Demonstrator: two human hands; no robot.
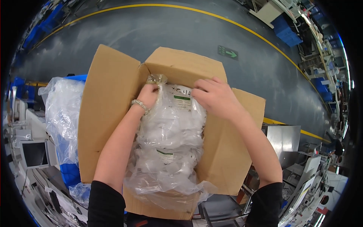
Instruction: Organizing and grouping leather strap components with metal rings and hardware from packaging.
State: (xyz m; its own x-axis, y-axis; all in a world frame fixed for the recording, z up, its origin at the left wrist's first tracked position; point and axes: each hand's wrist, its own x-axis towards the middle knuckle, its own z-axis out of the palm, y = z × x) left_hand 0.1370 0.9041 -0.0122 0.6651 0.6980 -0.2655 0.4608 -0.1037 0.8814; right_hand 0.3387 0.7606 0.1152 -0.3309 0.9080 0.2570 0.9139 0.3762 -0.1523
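Left hand [148, 96]: fingers curled at clear, crinkled plastic bag [168, 132]; pinch unclear.
Right hand [216, 97]: fingers bent at bag's edge; grip unclear.
Brown cardboard box [106, 94]: flaps open, bottom hidden.

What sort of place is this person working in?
Probably a factory or packing workshop: a long yellow painted line and a green arrow sign mark the grey floor, and stacked blue plastic crates stand beyond.

An open cardboard box [107, 109] (flaps [183, 59] spread outward) holds white, labelled packs [172, 130] in clear plastic [162, 191].
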